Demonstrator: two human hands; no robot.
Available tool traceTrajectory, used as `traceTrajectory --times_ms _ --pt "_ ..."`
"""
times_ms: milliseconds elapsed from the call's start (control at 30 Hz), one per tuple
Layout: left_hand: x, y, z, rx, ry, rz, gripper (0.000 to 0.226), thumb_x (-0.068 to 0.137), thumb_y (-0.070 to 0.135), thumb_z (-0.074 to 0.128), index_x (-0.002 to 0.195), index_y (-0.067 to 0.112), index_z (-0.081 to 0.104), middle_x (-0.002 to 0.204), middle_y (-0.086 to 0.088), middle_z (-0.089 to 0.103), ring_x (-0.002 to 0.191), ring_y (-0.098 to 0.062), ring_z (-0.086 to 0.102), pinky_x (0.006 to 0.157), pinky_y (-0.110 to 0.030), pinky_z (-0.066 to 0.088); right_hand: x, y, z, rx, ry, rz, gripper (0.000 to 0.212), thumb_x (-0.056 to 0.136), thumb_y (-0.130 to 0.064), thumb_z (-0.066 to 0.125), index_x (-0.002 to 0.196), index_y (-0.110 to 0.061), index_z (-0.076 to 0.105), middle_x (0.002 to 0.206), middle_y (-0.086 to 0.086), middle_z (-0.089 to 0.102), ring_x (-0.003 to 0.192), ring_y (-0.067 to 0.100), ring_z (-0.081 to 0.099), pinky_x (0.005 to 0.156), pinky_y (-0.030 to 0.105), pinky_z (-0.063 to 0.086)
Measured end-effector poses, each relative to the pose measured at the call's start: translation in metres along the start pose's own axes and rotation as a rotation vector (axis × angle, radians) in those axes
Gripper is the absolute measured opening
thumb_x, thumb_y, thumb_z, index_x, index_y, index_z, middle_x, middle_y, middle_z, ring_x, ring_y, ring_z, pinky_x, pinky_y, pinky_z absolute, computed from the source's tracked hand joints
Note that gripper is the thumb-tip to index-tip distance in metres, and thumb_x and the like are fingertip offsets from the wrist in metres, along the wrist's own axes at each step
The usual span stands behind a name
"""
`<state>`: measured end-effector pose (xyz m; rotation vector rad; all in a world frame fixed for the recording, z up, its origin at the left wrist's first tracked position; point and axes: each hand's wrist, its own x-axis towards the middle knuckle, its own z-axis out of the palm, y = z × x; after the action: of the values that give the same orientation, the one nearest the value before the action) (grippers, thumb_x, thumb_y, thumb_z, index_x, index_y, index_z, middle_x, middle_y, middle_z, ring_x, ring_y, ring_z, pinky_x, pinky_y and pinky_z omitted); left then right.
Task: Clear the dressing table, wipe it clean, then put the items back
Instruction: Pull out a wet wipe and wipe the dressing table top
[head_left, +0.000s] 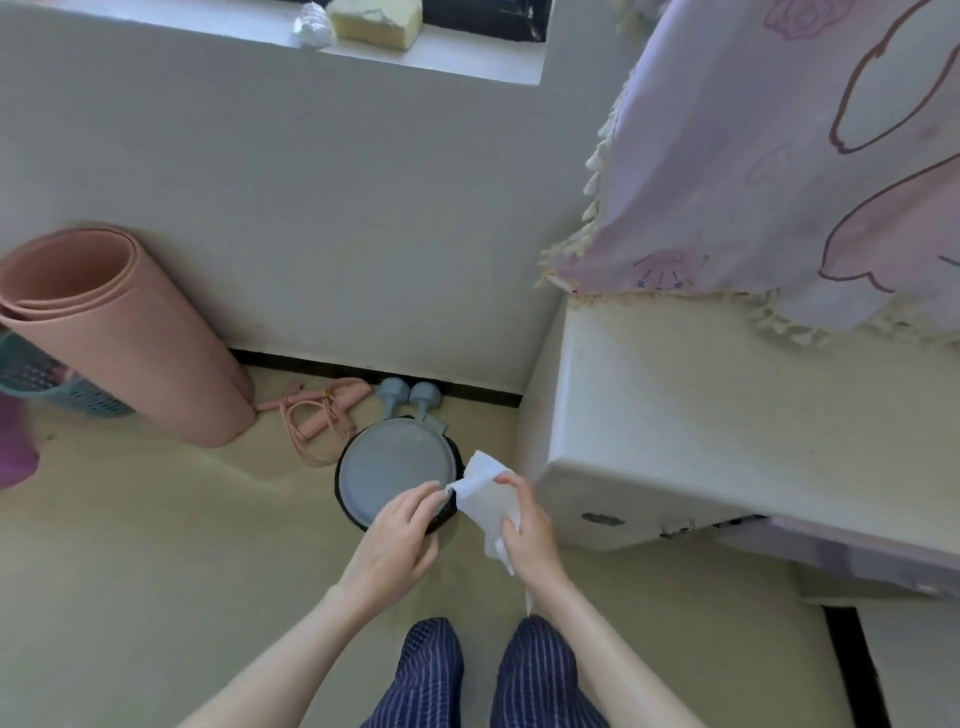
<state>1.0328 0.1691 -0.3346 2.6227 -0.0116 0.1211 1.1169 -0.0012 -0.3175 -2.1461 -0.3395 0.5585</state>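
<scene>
I hold the wipe (485, 499) between both hands, over the floor (156, 597) and just above the bin (397, 480), whose grey lid is down. My right hand (530, 535) has the sheet closed in its grip, fingers folded around the middle so that the lower tail hangs out under my palm. My left hand (397, 530) pinches one upper corner between thumb and forefinger, the other fingers loosely curled.

The wipe looks thin, limp and very light. It creases wherever I press it and keeps no shape of its own, so it should need almost no force. I cannot tell whether it is damp or dry. A damp sheet would cling to itself and tear if I pulled the two grips apart too hard. I think the safest holds are the corners or a bunched middle, never one thin edge under tension. For wiping, I would fold it into a flat pad and press with my fingers spread behind it.

The table (701, 405) stands just to my right, well apart from the wipe, its pale top bare where I can see it, with the fringed cloth (805, 171) hanging over the far side.
</scene>
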Motion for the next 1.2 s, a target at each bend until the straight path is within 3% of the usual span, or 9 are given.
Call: traceTrajectory --times_ms 67,233,467,633,800,933,1033,1100,1200 --pt "-0.020 -0.003 -0.005 -0.024 -0.032 0.004 0.055 0.080 0.028 0.058 0.131 0.013 0.042 0.131 -0.003 0.052 0.119 -0.012 0.045 0.097 -0.031 0.044 -0.016 -0.005 0.016 0.003 -0.058 0.015 0.062 0.084 0.004 0.034 0.106 -0.054 0.032 0.104 -0.003 0.049 0.077 0.005 0.046 0.058 0.009 0.039" --pt "-0.064 -0.006 0.001 -0.047 -0.013 -0.009 0.082 0.080 0.048 0.052 0.145 0.009 0.022 0.147 -0.006 0.029 0.134 -0.015 0.027 0.109 -0.024 0.024 -0.056 -0.020 0.048 -0.079 -0.263 0.014 0.065 0.090 -0.003 0.034 0.140 -0.036 0.010 0.102 0.003 0.049 0.070 0.006 0.047 0.053 0.011 0.039" --pt "-0.145 -0.012 -0.014 -0.034 -0.053 0.007 0.074 0.080 0.045 0.053 0.142 0.018 0.024 0.144 -0.016 0.036 0.129 -0.024 0.039 0.101 -0.027 0.035 -0.106 -0.025 0.103 -0.058 -0.130 -0.073 0.029 0.092 -0.005 0.043 0.119 -0.007 0.051 0.116 0.003 0.045 0.092 0.011 0.046 0.071 0.000 0.033" --pt "-0.185 -0.021 -0.019 -0.037 -0.136 -0.003 0.071 0.081 0.048 0.048 0.141 0.019 0.023 0.140 -0.014 0.042 0.127 -0.025 0.044 0.099 -0.029 0.038 -0.134 -0.034 0.146 0.202 -0.016 0.218 0.012 0.092 -0.017 0.048 0.096 -0.019 0.059 0.104 -0.003 0.054 0.093 0.010 0.051 0.072 0.008 0.037" --pt "-0.186 -0.054 -0.029 -0.153 -0.277 -0.003 0.078 0.080 0.056 0.046 0.145 0.021 0.022 0.146 0.006 0.025 0.133 -0.008 0.028 0.104 -0.017 0.024 -0.127 -0.057 0.182 0.627 0.024 0.556 0.017 0.095 -0.017 0.039 0.103 -0.019 0.054 0.098 0.004 0.061 0.082 0.015 0.058 0.071 0.029 0.050" --pt "-0.172 -0.103 -0.029 -0.277 -0.375 -0.025 0.071 0.077 0.062 0.040 0.137 0.024 0.039 0.136 0.014 0.035 0.117 -0.003 0.043 0.091 -0.019 0.041 -0.100 -0.077 0.210 1.078 0.065 0.731 0.019 0.094 -0.019 0.045 0.102 -0.011 0.060 0.091 0.009 0.062 0.073 0.023 0.060 0.062 0.030 0.048" --pt "-0.152 -0.147 -0.018 -0.350 -0.363 -0.044 0.053 0.080 0.051 0.037 0.125 0.027 0.053 0.119 0.019 0.046 0.103 -0.002 0.053 0.082 -0.016 0.043 -0.070 -0.076 0.225 1.280 0.010 0.695 0.037 0.094 -0.022 0.037 0.080 -0.011 0.070 0.079 0.013 0.063 0.071 0.026 0.059 0.068 0.036 0.043" --pt "-0.139 -0.173 -0.010 -0.384 -0.308 -0.068 0.033 0.084 0.029 0.047 0.115 0.029 0.059 0.107 0.019 0.051 0.094 0.003 0.053 0.076 -0.009 0.040 -0.053 -0.070 0.236 1.394 0.024 0.668 0.034 0.094 -0.014 0.033 0.103 -0.007 0.065 0.099 0.020 0.064 0.084 0.030 0.061 0.074 0.037 0.047" --pt "-0.115 -0.203 0.009 -0.411 -0.234 -0.089 0.042 0.076 -0.006 0.061 0.102 0.025 0.067 0.094 0.015 0.060 0.087 0.009 0.052 0.071 -0.004 0.038 -0.034 -0.044 0.260 1.370 0.032 0.645 0.042 0.088 0.007 0.031 0.126 0.002 0.047 0.110 0.022 0.058 0.088 0.026 0.060 0.073 0.030 0.048"
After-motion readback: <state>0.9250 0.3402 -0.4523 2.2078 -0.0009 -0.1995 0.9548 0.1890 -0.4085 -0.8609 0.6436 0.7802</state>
